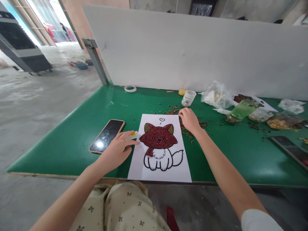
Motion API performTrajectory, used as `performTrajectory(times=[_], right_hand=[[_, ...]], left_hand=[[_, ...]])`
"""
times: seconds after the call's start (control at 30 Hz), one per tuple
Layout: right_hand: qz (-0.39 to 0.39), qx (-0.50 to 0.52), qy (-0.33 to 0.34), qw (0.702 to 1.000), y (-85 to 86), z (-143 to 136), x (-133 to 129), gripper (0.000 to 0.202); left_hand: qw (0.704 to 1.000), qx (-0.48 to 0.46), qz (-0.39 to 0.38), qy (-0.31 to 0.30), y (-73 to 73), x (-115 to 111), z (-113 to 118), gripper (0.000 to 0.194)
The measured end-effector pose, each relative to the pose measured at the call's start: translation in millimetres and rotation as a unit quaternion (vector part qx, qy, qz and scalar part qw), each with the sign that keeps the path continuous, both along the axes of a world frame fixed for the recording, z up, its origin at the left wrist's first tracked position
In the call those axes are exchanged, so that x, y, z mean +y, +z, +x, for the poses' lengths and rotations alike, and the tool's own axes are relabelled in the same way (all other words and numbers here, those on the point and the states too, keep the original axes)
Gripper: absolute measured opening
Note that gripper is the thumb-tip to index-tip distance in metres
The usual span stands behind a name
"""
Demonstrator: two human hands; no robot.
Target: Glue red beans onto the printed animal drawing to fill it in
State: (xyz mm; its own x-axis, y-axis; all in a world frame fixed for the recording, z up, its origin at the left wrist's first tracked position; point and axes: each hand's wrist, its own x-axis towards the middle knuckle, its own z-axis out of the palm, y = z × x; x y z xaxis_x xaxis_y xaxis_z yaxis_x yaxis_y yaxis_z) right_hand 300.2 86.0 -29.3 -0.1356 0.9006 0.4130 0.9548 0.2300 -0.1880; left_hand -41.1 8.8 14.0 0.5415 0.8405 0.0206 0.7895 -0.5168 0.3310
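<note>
A white sheet of paper [137, 166] carries an outlined cartoon fox [158, 139]. Dark red grains cover its head and a patch of its chest, and its ears are olive. At the sheet's left edge, my left hand [120, 146] has a small white tube with a yellow label [132, 135] between its fingers; its other fingertips reach toward the paper. My right hand [189, 119] is at the sheet's top right corner, fingertips pinched together. Whatever they hold is too small to see. Loose brown and greenish grains [187, 133] lie beside and beneath it.
A phone [107, 136] lies left of the paper on the green table [72, 141]. Toward the back are a tape roll [130, 89], a clear cup [188, 98] and a plastic bag [216, 94]. Grain-filled containers [242, 110] and a dark device [290, 149] lie rightward. A white panel [192, 51] stands behind.
</note>
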Motion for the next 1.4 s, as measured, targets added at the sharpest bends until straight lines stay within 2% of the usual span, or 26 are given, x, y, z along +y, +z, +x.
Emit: performTrajectory(times=[0.07, 0.17, 0.3, 0.4, 0.5, 0.57, 0.7, 0.83, 0.93, 1.13, 1.4], right_hand=[[0.011, 0.013, 0.022, 1.0, 3.9, -19, -6, 0.017], [0.013, 0.055, 0.089, 0.994, 6.1, -49, -16, 0.019], [-0.013, 0.097, 0.167, 0.981, 7.4, -78, -32, 0.012], [-0.054, 0.182, 0.158, 0.969, 9.0, -93, -54, 0.008], [-0.115, 0.29, 0.152, 0.938, 8.0, -104, -88, 0.017], [-0.132, 0.292, 0.161, 0.933, 5.2, -110, -111, 0.019], [-0.106, 0.185, 0.17, 0.962, -0.2, -115, -137, 0.013], [-0.059, 0.088, 0.161, 0.981, -0.7, -115, -140, 0.013], [-0.055, 0.075, 0.163, 0.982, -0.7, -114, -139, 0.016], [-0.103, 0.1, 0.169, 0.975, -1.9, -111, -138, 0.022], [-0.176, 0.092, 0.205, 0.958, 10.3, -112, -126, 0.033]], left_hand=[[1.0, -0.006, 0.002, 0.01, -0.4, 1, 0, 0.041], [1.0, -0.013, -0.005, 0.026, -1.2, 3, 1, 0.04], [0.999, -0.027, -0.011, 0.04, -1.1, 3, 2, 0.041], [0.999, -0.031, -0.008, 0.044, 0.6, 2, 1, 0.041], [0.998, -0.028, 0.002, 0.052, 2.6, 0, 0, 0.041], [0.998, -0.034, 0.01, 0.054, 3.8, -1, 0, 0.04], [0.995, -0.07, 0.024, 0.073, 5.6, -1, 0, 0.039], [0.993, -0.082, 0.038, 0.074, 6.0, -1, 0, 0.039], [0.994, -0.081, 0.043, 0.067, 5.7, -1, -2, 0.038], [0.994, -0.075, 0.043, 0.067, 6.2, -1, -3, 0.037], [0.995, -0.068, 0.042, 0.06, 6.3, -2, -3, 0.037]])
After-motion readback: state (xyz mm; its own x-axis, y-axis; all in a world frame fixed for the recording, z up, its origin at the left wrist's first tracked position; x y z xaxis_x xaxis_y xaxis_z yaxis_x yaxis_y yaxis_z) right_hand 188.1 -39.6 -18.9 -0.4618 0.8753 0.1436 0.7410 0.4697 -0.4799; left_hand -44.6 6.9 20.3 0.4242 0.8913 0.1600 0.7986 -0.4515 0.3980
